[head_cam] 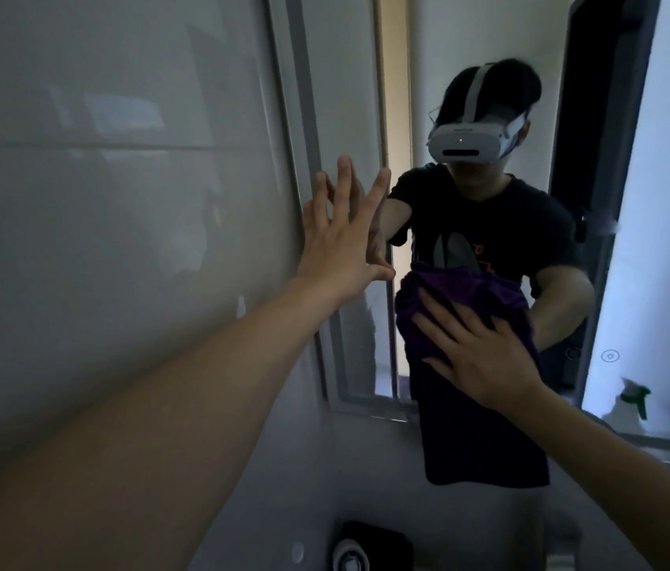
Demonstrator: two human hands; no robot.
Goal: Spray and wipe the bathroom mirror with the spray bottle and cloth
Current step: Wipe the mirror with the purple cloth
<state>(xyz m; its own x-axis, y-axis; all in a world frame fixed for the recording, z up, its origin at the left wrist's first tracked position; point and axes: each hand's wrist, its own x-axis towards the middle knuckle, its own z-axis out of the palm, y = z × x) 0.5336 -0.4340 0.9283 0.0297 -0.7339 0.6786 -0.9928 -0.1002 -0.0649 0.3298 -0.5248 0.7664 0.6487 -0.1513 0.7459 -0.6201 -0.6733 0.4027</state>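
The bathroom mirror (477, 43) fills the upper right and reflects a person in a dark shirt wearing a headset. My right hand (475, 352) presses a purple cloth (465, 294) flat against the glass with spread, straight fingers. The cloth's lower part hangs below the mirror's bottom edge. My left hand (339, 236) lies open on the mirror's left frame, fingers spread and its thumb on the glass. A white spray bottle (630, 403) with a green trigger shows at the lower right, just above the mirror's bottom edge; whether it is real or a reflection is unclear.
A glossy grey tiled wall (119, 199) covers the left side. Below the mirror, a dark box-like object (374, 541) with a round white part sits at the bottom middle. The mirror also reflects a dark door frame (597, 158) on the right.
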